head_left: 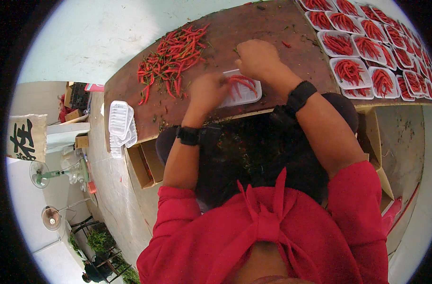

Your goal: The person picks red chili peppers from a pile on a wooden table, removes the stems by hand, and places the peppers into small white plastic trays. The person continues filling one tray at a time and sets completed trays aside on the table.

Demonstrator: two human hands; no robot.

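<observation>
A clear plastic tray (246,96) lies on the brown table (253,28) right in front of me, with a few red chillies (242,81) in it. My left hand (207,91) rests on the tray's left end, fingers curled over the chillies there. My right hand (257,57) hovers closed over the tray's far edge; what its fingers pinch is hidden. A loose pile of red chillies (171,57) spreads on the table to the left of both hands.
Several filled trays of chillies (367,52) stand in rows at the right of the table. A stack of empty clear trays (120,120) hangs off the table's left corner. Open cardboard boxes (145,163) sit under the table. Two fans (41,174) stand on the floor at left.
</observation>
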